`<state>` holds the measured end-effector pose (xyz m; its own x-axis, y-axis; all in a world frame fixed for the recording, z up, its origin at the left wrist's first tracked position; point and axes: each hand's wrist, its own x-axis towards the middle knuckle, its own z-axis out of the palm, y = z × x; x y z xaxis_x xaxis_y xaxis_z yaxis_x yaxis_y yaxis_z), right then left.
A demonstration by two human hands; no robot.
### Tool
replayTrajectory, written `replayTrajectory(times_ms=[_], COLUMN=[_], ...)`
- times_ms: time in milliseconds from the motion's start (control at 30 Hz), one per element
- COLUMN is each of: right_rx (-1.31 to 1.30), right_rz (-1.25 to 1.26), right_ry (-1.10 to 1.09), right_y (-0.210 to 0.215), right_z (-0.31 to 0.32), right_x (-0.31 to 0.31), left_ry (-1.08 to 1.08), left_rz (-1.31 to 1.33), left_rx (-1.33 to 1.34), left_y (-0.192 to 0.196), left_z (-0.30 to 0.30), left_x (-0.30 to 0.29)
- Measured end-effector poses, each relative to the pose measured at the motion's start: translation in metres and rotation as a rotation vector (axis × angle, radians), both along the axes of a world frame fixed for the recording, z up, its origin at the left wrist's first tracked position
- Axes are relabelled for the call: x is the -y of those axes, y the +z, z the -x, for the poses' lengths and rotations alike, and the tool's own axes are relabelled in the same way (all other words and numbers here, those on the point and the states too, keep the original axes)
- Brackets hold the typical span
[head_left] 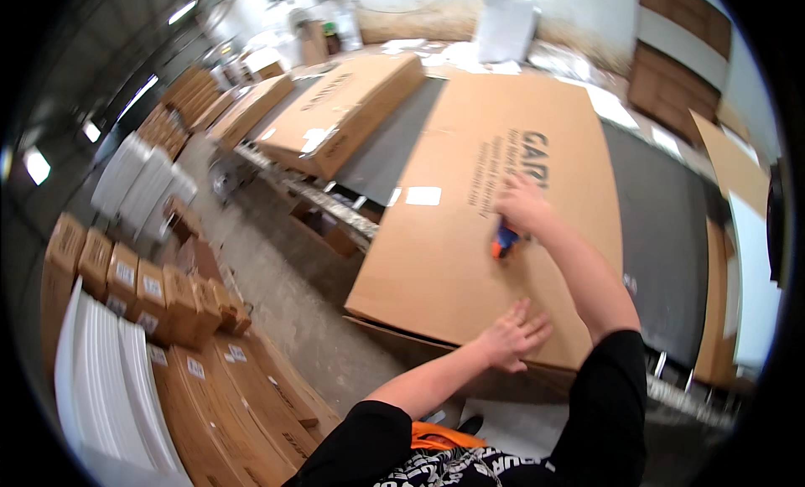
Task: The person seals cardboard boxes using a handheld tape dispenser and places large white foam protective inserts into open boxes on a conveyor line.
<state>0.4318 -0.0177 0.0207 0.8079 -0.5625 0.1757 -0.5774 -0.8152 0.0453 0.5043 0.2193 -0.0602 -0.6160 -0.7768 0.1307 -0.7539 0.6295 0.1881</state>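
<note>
A large flat brown cardboard box with dark print lies across the conveyor in front of me. My left hand rests on the box's near part, its fingers spread and holding nothing. Farther up the lid, my right hand is closed round a small blue and orange hand tool. The tool is held low over the lid, its orange end toward me; its exact kind is too blurred to make out. A white label is stuck near the box's left edge.
The dark conveyor belt carries another long carton at the left, with more beyond. Brown cartons and white foam sheets stand at lower left. Open cardboard with a white panel is at the right.
</note>
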Motion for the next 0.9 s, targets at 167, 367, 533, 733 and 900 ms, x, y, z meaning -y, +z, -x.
replayTrajectory(times_ms=[167,367,533,733,900], right_rx=[0.324,1.377,1.515,0.282,0.103], right_rz=[-0.327,-0.784,-0.852,-0.170,-0.250], right_ry=[-0.410,-0.772,-0.754,-0.914,-0.949], right_y=[-0.013,0.040,0.086,0.115,0.098], right_z=[0.099,0.206,0.221,0.126,0.113], right_x=[-0.007,-0.145,-0.248,-0.271,-0.208], left_ry=[0.009,-0.087,0.086,0.077,0.114], left_rz=[-0.009,-0.291,0.014,0.134,0.085], left_rx=[-0.025,0.107,0.165,0.054,0.062], left_y=[0.019,0.128,0.066,0.032,0.049], left_z=[0.003,-0.040,-0.030,0.003,0.017], left_x=[-0.003,-0.011,-0.002,0.015,0.010])
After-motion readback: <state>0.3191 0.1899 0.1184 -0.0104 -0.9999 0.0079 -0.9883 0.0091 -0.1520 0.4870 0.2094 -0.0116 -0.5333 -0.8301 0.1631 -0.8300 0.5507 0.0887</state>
